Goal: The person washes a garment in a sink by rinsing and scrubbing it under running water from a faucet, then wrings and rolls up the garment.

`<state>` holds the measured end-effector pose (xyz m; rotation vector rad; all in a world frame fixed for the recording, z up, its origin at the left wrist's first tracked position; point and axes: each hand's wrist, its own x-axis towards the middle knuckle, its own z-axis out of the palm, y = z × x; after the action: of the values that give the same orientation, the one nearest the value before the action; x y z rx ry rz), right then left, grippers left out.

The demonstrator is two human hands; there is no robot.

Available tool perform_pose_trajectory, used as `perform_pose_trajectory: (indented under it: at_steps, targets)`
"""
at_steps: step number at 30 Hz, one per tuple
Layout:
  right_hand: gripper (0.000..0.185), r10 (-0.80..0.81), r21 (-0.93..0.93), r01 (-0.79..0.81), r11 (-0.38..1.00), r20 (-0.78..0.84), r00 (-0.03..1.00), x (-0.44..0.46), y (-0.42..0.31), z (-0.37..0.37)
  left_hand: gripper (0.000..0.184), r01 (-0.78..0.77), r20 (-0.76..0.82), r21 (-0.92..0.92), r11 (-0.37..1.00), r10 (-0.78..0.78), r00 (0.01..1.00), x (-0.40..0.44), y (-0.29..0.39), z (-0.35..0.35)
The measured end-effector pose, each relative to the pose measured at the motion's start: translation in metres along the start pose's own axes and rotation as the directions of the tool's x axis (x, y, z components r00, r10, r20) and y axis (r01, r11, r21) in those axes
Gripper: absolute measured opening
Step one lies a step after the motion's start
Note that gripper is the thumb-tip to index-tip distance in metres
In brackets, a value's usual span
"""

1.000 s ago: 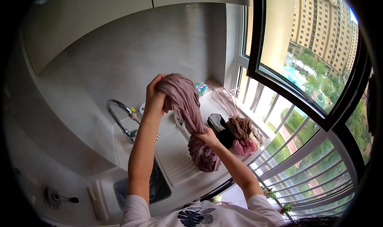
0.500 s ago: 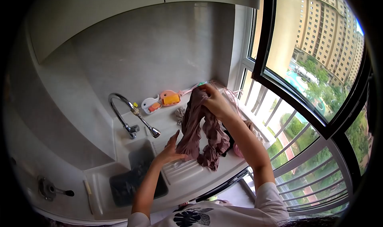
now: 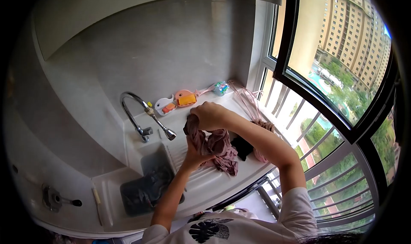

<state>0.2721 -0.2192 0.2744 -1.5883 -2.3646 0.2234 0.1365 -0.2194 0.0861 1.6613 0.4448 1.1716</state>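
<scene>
A crumpled mauve piece of clothing (image 3: 219, 142) hangs between my two hands above the ribbed drainboard; its exact kind cannot be made out. My right hand (image 3: 210, 115) is closed on its upper end, palm down. Lower and to the left, my left hand (image 3: 196, 156) holds the bunched fabric, thumb on the near side and fingers partly hidden by the folds. The loose lower part droops to the right onto the counter. Just beyond it lie a black cloth (image 3: 242, 148) and a pink bundle (image 3: 260, 155).
At left is a sink basin (image 3: 156, 158) with dark cloth in water, under a curved chrome faucet (image 3: 147, 111). Fish-shaped soap holders (image 3: 186, 99), a colourful packet (image 3: 221, 88) and pink hangers (image 3: 248, 99) line the back. An open window (image 3: 319, 98) with railings stands at right.
My right hand has come down and left, lowering the clothing's top end. My left hand, open beside the cloth before, now grips it, and the fabric is bunched up.
</scene>
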Motion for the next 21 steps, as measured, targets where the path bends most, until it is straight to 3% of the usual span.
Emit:
perform_pose_trajectory:
  at_steps: [1,2,4,6,7,8,9,10,11,12,13,14,16,17,18,20,21]
  targets:
    - [0.034,0.022,-0.063,-0.015,0.998,0.118,0.993,-0.003,0.007,-0.002,0.129,-0.022,-0.056,-0.07,0.997,0.018,0.998,0.003,0.015,-0.002]
    - [0.037,0.05,-0.124,-0.021,0.992,0.232,0.971,-0.007,0.014,-0.002,0.129,-0.165,-0.128,0.211,0.963,0.195,0.972,0.005,-0.001,-0.017]
    - [0.048,0.005,-0.203,0.079,0.976,0.382,0.924,-0.011,0.033,0.012,0.129,-0.246,-0.021,0.392,0.887,0.276,0.961,0.02,0.034,-0.016]
    - [0.063,0.004,-0.113,0.051,0.992,0.442,0.897,-0.015,0.037,0.023,0.118,-0.133,0.166,0.628,0.767,0.034,0.985,0.028,0.053,-0.003]
    - [0.063,0.0,-0.116,0.057,0.992,0.445,0.895,-0.019,0.044,0.029,0.112,-0.011,0.166,0.522,0.853,-0.088,0.982,0.034,0.048,-0.002]
    - [0.07,-0.044,0.027,0.037,0.999,0.34,0.939,-0.024,0.053,0.033,0.106,0.118,0.178,0.406,0.906,-0.205,0.963,0.041,0.037,-0.002]
    - [0.078,-0.072,0.172,0.033,0.984,0.225,0.972,-0.028,0.059,0.032,0.095,0.137,0.17,0.347,0.928,-0.206,0.964,0.045,0.027,-0.011]
    - [0.078,-0.077,0.169,0.039,0.985,0.225,0.971,-0.03,0.065,0.029,0.086,0.154,0.167,0.287,0.945,-0.208,0.964,0.05,0.016,-0.02]
    - [0.081,-0.05,0.239,0.002,0.971,0.196,0.979,-0.033,0.069,0.024,0.065,0.183,0.155,0.037,0.982,-0.187,0.97,0.056,0.013,-0.023]
    - [0.083,-0.018,0.308,-0.035,0.951,0.168,0.986,-0.034,0.072,0.021,0.046,0.157,0.094,0.063,0.986,-0.162,0.982,0.06,0.028,-0.024]
    - [0.082,-0.075,0.353,0.053,0.934,0.051,0.996,-0.036,0.073,0.026,0.042,0.12,0.041,0.002,0.993,-0.12,0.992,0.062,0.042,-0.023]
    - [0.084,-0.07,-0.012,0.069,0.998,-0.05,0.996,-0.039,0.067,0.032,0.038,0.079,-0.014,-0.058,0.995,-0.08,0.997,0.065,0.051,-0.022]
    - [0.079,0.04,0.094,-0.035,0.995,-0.061,0.997,-0.036,0.088,0.075,0.039,0.029,-0.121,-0.25,0.968,-0.061,0.991,0.069,0.055,-0.023]
    - [0.065,-0.025,0.538,0.049,0.841,-0.052,0.998,-0.038,0.096,0.094,0.039,0.063,-0.121,-0.29,0.955,-0.102,0.987,0.069,0.049,-0.028]
    - [0.049,-0.014,0.728,0.109,0.677,-0.135,0.991,-0.039,0.093,0.108,0.04,0.094,-0.12,-0.325,0.941,-0.14,0.983,0.068,0.042,-0.035]
    - [0.046,0.078,0.836,0.036,0.548,-0.093,0.993,-0.039,0.089,0.115,0.04,0.164,-0.058,-0.161,0.973,-0.175,0.983,0.057,0.024,-0.046]
    - [0.043,0.128,0.923,0.04,0.383,-0.096,0.987,-0.036,0.081,0.111,0.043,0.17,-0.002,-0.142,0.975,-0.172,0.985,0.048,0.003,-0.053]
